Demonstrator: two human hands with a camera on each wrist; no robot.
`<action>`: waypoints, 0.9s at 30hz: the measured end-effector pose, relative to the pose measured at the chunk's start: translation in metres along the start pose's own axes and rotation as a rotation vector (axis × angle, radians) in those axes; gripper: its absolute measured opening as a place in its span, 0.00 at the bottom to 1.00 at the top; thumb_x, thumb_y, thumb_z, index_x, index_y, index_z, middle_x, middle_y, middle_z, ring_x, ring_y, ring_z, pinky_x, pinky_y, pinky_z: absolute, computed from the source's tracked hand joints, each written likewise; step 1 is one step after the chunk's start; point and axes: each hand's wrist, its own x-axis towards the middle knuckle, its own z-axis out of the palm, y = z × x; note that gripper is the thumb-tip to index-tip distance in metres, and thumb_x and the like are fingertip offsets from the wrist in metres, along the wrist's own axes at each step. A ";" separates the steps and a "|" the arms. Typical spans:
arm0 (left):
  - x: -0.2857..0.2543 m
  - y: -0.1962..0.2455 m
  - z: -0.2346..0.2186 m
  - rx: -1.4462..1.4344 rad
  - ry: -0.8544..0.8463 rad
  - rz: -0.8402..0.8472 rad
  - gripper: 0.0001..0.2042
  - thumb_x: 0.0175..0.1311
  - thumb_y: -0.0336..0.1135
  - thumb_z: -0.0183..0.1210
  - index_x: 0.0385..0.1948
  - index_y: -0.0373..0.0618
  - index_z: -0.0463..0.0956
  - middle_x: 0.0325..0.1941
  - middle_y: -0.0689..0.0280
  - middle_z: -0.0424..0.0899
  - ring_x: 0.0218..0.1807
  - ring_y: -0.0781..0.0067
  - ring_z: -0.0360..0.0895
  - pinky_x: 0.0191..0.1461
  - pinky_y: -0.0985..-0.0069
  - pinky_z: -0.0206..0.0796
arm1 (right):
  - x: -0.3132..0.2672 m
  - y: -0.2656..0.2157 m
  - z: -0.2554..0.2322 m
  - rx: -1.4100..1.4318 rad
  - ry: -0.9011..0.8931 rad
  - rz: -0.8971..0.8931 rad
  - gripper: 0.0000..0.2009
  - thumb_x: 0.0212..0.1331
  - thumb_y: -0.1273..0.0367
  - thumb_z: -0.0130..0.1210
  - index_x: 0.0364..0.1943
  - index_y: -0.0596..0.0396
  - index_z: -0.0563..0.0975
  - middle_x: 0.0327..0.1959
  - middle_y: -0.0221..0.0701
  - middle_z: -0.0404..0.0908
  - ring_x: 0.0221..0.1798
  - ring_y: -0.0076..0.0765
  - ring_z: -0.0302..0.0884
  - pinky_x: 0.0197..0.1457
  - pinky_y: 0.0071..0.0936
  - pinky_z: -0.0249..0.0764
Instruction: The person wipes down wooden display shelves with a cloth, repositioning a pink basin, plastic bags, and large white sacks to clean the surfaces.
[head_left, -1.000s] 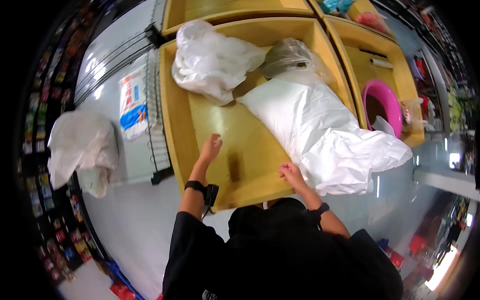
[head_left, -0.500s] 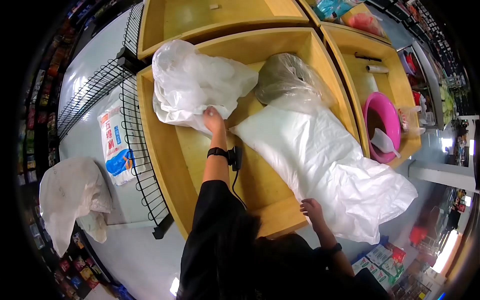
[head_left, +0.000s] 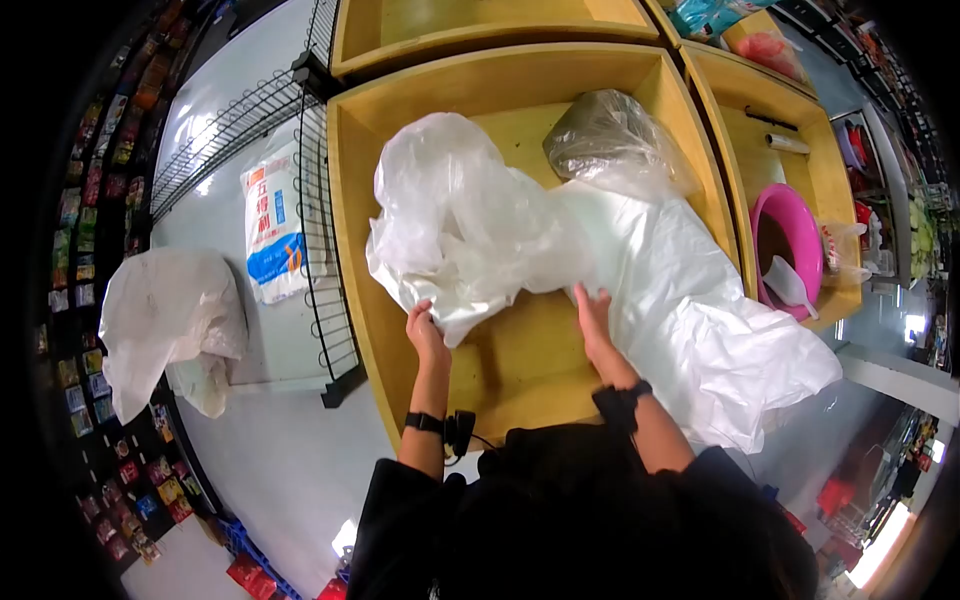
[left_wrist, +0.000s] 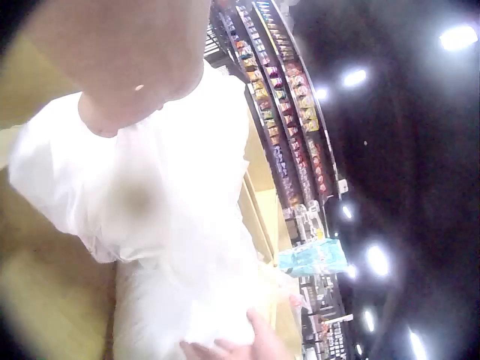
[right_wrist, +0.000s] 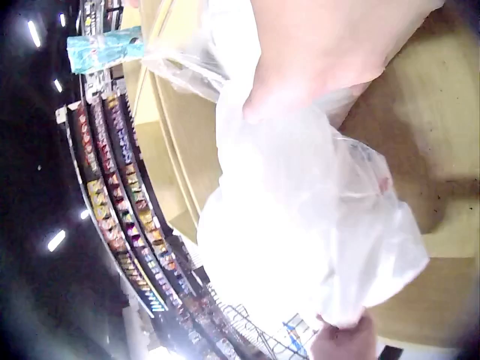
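Note:
A crumpled white plastic bag (head_left: 450,210) lies inside a wooden bin. At its lower left edge my left hand (head_left: 429,335) grips the plastic; the right wrist view also shows this left hand (right_wrist: 345,341) pinching the bag. My right hand (head_left: 595,325) is at the bag's right end, fingers extended and thumb apart. The left wrist view catches this right hand (left_wrist: 244,345) with its fingers spread against the white plastic. Beside it lies a large white sack (head_left: 690,310), hanging over the bin's front edge. A clear plastic bag with dark contents (head_left: 615,140) sits behind the sack.
Wooden walls (head_left: 365,300) enclose the bin. A black wire rack (head_left: 320,250) stands at its left, next to a printed white sack (head_left: 275,230). On the right, a neighbouring bin holds a pink basin (head_left: 812,235) with a scoop (head_left: 788,285) in it.
My left hand has reached to the crumpled bag, taken hold of it and drawn it nearer and rightward. My right hand has come up from the bin's front edge to the bag's right end.

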 end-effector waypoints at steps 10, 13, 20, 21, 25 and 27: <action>-0.046 -0.042 -0.086 0.032 -0.048 -0.143 0.07 0.52 0.30 0.45 0.15 0.52 0.66 0.15 0.80 0.58 0.15 0.88 0.50 0.17 0.83 0.39 | 0.055 0.079 0.001 0.076 -0.610 0.266 0.23 0.63 0.55 0.42 0.58 0.51 0.64 0.58 0.33 0.67 0.59 0.36 0.65 0.60 0.36 0.65; -0.052 -0.023 -0.071 0.036 -0.219 -0.156 0.06 0.50 0.31 0.45 0.14 0.51 0.62 0.19 0.76 0.64 0.25 0.82 0.62 0.31 0.82 0.57 | 0.042 0.103 0.004 0.252 -0.709 0.353 0.23 0.63 0.56 0.43 0.58 0.52 0.65 0.56 0.35 0.69 0.56 0.37 0.68 0.59 0.39 0.66; -0.100 0.028 -0.047 -0.022 -0.336 -0.304 0.09 0.53 0.31 0.40 0.14 0.53 0.56 0.18 0.74 0.62 0.23 0.79 0.61 0.31 0.80 0.61 | 0.082 0.157 -0.026 -0.275 -0.471 0.238 0.18 0.62 0.60 0.42 0.51 0.56 0.69 0.50 0.38 0.72 0.50 0.42 0.70 0.50 0.39 0.70; -0.103 0.029 -0.049 -0.017 -0.334 -0.299 0.09 0.53 0.31 0.40 0.14 0.53 0.56 0.18 0.74 0.62 0.23 0.79 0.61 0.31 0.80 0.61 | 0.057 0.134 -0.032 -0.405 -0.370 0.138 0.18 0.61 0.60 0.43 0.50 0.57 0.70 0.49 0.38 0.73 0.50 0.42 0.70 0.50 0.39 0.70; -0.103 0.030 -0.058 -0.291 -0.463 -0.331 0.10 0.56 0.31 0.42 0.15 0.52 0.65 0.23 0.71 0.73 0.29 0.74 0.72 0.43 0.72 0.69 | 0.007 0.099 -0.056 -0.682 -0.143 -0.018 0.19 0.57 0.60 0.46 0.46 0.61 0.71 0.45 0.39 0.74 0.49 0.44 0.71 0.50 0.39 0.69; -0.114 0.033 -0.044 -0.317 -0.432 -0.307 0.09 0.57 0.30 0.41 0.17 0.49 0.67 0.23 0.70 0.74 0.29 0.74 0.73 0.44 0.71 0.70 | -0.004 0.103 -0.070 -0.632 -0.160 0.009 0.19 0.57 0.60 0.46 0.45 0.61 0.72 0.44 0.39 0.74 0.48 0.44 0.71 0.51 0.39 0.69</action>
